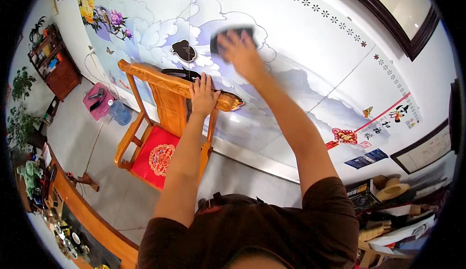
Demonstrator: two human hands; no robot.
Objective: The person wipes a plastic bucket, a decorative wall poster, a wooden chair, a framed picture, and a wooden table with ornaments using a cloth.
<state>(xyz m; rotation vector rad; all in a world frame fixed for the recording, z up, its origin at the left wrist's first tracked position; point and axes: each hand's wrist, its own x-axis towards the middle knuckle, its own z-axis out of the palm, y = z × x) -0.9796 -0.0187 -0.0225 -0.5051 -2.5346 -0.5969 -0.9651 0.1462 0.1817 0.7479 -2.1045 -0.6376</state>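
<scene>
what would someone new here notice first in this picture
Probably the bright red cushion on the carved wooden chair, left of the middle, with the left hand on the chair's top rail. Next, the big wall mural of pale petals behind it, where the right hand, blurred, holds a dark cloth or pad against the upper middle.

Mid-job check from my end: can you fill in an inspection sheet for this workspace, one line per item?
Surface: upright, flower-patterned wall; thin seams between panels.
Job's things: dark cloth at the wall, blurred; wooden chair beside it.
Clutter: bottle beside a pink stand; small items along the desk.
Hands: left hand on the chair's top rail; right hand over the cloth.
Cables: thin cord near the stand.
Surroundings: plants, shelf.
</scene>
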